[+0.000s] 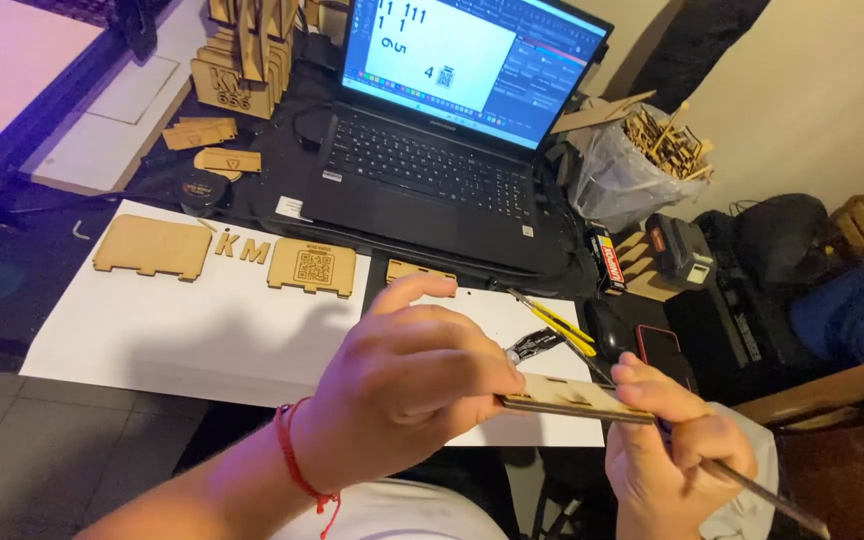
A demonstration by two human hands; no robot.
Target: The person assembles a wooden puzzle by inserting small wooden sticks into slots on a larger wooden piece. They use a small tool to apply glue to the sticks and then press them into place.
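A dark worktop (252, 205) fills the upper frame, carrying an open laptop (432, 150) at top centre and white paper (182, 330) with bare room at centre left. Lower centre, the left hand (407, 390) and right hand (677, 450) pinch a slotted wooden panel (567, 398) edge-on, above the paper's right edge.

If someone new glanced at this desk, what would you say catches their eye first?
Most striking are the two hands at the centre: the left hand pinches a thin slotted wooden panel, while the right hand steadies its other end and holds a slim stick-like tool. Behind them an open laptop glows. Flat laser-cut wooden pieces lie on white paper to the left.
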